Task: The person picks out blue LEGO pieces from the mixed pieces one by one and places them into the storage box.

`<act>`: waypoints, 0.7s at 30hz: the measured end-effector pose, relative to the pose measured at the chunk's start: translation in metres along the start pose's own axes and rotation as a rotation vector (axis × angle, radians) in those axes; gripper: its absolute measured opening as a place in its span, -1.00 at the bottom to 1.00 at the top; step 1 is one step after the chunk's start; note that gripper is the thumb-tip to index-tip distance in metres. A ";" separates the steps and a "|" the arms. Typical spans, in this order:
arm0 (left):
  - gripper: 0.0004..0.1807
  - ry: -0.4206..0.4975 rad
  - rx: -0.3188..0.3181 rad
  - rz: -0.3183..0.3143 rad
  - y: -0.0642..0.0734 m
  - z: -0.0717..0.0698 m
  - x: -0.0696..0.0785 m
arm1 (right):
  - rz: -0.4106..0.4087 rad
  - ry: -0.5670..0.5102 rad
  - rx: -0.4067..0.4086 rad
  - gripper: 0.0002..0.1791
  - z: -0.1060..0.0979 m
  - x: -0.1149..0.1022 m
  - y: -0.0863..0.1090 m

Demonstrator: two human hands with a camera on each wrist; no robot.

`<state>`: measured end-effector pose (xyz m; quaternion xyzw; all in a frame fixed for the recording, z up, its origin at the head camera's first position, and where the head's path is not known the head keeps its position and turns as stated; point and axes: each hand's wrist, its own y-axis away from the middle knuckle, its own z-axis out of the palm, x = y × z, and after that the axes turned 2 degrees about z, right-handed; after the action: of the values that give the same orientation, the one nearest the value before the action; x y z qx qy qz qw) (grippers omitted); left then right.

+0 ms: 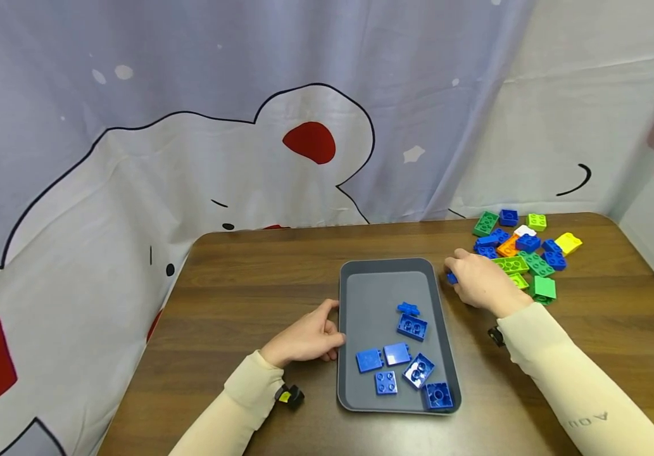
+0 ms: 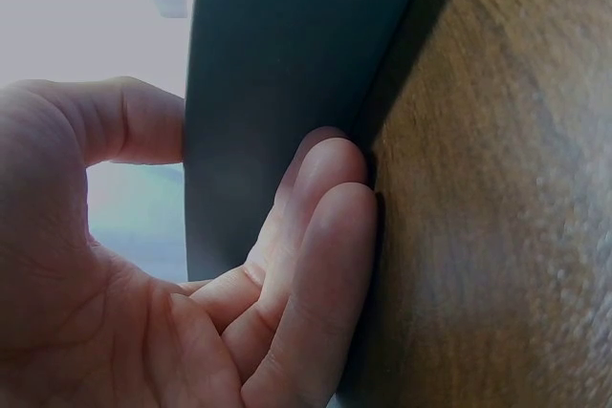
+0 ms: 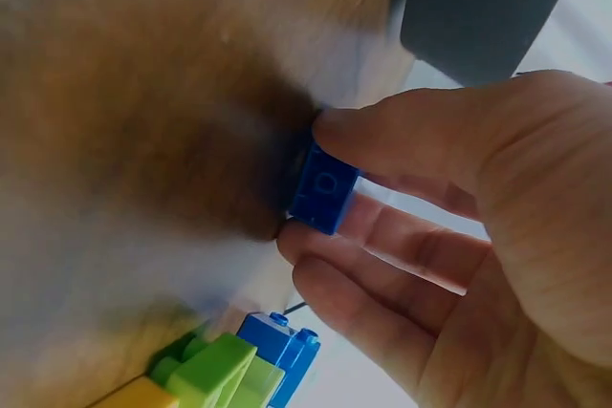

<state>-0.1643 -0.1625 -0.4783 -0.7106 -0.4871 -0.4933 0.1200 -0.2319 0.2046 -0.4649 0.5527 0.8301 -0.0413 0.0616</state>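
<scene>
My right hand pinches a small blue building brick between thumb and fingers, low over the table just right of the tray. Against the left side of the grey tray rests my left hand. In the left wrist view its thumb meets the tray's edge, and its other fingers lie along the outer wall. Inside the tray are several blue bricks, among them a star-like blue piece and a square one in the near right corner.
A loose pile of bricks lies at the far right of the wooden table: green, lime, orange, yellow, white and more blue ones. Behind the table hangs a printed curtain.
</scene>
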 end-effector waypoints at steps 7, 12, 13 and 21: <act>-0.15 -0.015 0.004 -0.003 0.000 0.000 -0.001 | -0.007 -0.019 0.004 -0.65 0.000 -0.004 0.021; -0.15 -0.019 0.001 -0.003 -0.001 0.001 -0.002 | 0.000 -0.042 0.033 -0.62 -0.005 -0.006 0.039; -0.15 -0.018 0.001 -0.003 -0.001 0.001 -0.001 | 0.001 -0.045 0.042 -0.61 -0.007 -0.007 0.042; -0.17 -0.015 0.001 0.006 0.000 0.000 0.000 | -0.052 -0.102 0.104 -0.63 -0.025 -0.024 0.061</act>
<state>-0.1641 -0.1622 -0.4784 -0.7157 -0.4861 -0.4873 0.1185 -0.1674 0.2092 -0.4369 0.5305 0.8367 -0.1142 0.0741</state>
